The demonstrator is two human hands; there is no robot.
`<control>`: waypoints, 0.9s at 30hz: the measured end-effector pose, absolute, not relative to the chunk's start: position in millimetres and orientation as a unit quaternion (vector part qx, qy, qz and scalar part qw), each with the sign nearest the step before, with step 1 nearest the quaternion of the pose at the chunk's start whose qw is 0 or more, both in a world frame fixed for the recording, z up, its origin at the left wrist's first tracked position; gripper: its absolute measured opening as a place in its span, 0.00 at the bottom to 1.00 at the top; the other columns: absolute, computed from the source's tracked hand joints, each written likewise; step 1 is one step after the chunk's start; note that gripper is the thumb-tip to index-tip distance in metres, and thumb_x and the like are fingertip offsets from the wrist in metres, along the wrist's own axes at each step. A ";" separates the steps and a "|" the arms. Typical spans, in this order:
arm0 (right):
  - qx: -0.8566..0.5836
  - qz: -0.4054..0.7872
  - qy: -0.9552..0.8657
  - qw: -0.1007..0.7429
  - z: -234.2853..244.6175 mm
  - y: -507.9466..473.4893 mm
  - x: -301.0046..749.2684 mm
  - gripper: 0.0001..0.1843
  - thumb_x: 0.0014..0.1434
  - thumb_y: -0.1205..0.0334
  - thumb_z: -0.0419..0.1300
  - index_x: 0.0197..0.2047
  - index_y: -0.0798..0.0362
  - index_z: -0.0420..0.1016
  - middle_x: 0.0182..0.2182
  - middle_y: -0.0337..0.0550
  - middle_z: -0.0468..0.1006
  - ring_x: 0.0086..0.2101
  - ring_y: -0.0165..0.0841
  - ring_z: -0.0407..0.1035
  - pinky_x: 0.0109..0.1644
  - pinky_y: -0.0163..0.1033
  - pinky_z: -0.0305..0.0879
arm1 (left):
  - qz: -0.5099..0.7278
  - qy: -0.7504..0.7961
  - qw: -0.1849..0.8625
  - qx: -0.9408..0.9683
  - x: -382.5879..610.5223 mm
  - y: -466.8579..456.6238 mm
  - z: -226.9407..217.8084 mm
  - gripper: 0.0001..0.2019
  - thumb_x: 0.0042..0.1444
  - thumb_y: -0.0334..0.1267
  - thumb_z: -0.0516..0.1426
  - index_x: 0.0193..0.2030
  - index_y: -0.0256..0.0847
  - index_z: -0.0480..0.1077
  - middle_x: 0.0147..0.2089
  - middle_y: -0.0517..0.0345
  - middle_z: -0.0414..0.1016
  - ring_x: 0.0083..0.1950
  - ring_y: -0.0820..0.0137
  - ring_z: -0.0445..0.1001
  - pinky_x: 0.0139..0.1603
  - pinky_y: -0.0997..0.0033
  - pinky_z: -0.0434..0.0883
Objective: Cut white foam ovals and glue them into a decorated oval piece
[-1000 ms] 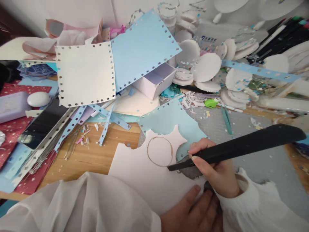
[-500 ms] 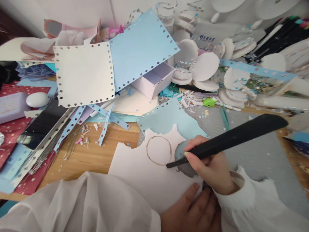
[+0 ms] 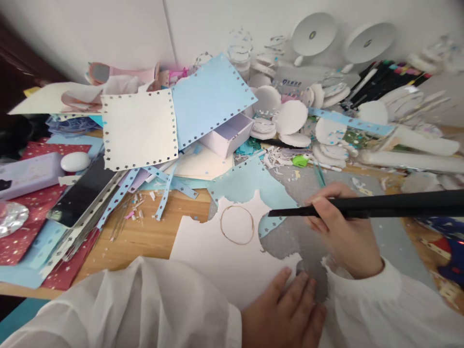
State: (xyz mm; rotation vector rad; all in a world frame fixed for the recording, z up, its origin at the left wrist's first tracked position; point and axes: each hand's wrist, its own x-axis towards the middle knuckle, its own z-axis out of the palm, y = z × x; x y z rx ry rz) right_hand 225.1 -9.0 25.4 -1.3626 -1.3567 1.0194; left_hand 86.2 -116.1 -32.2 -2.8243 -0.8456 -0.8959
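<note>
Several things crowd the left of the counter (image 3: 137, 239): a lilac box (image 3: 32, 174), a white egg-shaped object (image 3: 75, 161) beside it, and a dark-screened phone (image 3: 85, 191). Next come a cream sheet (image 3: 139, 128) and a blue sheet (image 3: 213, 101), both edged with punched shapes, with an open white box (image 3: 230, 135) partly under the blue one. These keep their places, though the view has tilted, so that two round white fixtures (image 3: 313, 34) on the wall now show whole.

Nearer the person lies a white sheet (image 3: 213, 261) with scalloped cutouts, partly over a pale teal sheet (image 3: 250, 181); a brown-lined circle (image 3: 237, 225) stands near its upper edge. The left hand (image 3: 282, 309) remains palm down on the lower right of the white sheet, its grip loosely spread.

Further right, the right hand (image 3: 348, 232) has its grip pinching a long black tool (image 3: 398, 205). Half a second ago the tip was at the circle's lower right; now it is higher and farther right, by the sheet's scalloped edge, apart from the line. Whether the tip touches paper cannot be told. The tool, formerly slanting, lies nearly level.
</note>
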 end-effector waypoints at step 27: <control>-0.570 0.204 -0.701 0.377 13.5 -38.3 202.3 0.05 0.54 0.64 0.58 0.34 0.46 0.64 0.19 0.35 0.69 0.19 0.31 0.65 0.24 0.38 0.62 | -0.098 -0.276 -0.109 -0.950 96.3 -82.6 -12.3 0.38 0.51 0.59 0.51 0.60 0.27 0.62 0.64 0.39 0.60 0.68 0.48 0.48 0.67 0.48 0.45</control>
